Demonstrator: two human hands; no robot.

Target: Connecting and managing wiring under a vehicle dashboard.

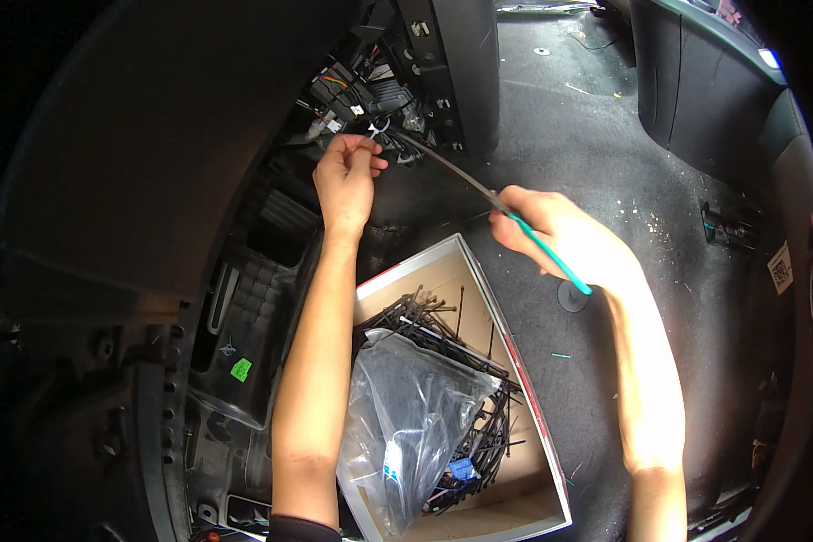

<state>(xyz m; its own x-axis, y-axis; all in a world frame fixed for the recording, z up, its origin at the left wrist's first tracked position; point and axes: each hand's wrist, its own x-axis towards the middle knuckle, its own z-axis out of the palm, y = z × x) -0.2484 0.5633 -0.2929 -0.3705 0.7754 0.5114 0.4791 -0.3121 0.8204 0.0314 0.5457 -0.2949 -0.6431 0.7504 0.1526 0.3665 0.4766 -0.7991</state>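
My left hand (350, 173) is closed in a pinch at the wiring, its fingertips at a small white loop like a cable tie (378, 129). Exactly what lies between those fingers is partly hidden. My right hand (560, 230) grips a long thin tool (551, 255) with a teal handle and a dark shaft. The far end of the shaft reaches the white loop, beside my left fingertips. Bundled wires and connectors (339, 86) sit in the opening behind. Below my hands, a cardboard box (537, 501) holds many black cable ties (492, 434) and a clear plastic bag (406, 415).
A dark panel (144, 163) fills the left side, above a black plastic trim piece (253, 307) with a green sticker (241, 369). Grey carpet (551, 108) with scattered debris runs along the right. A black round disc (573, 295) lies beneath my right wrist.
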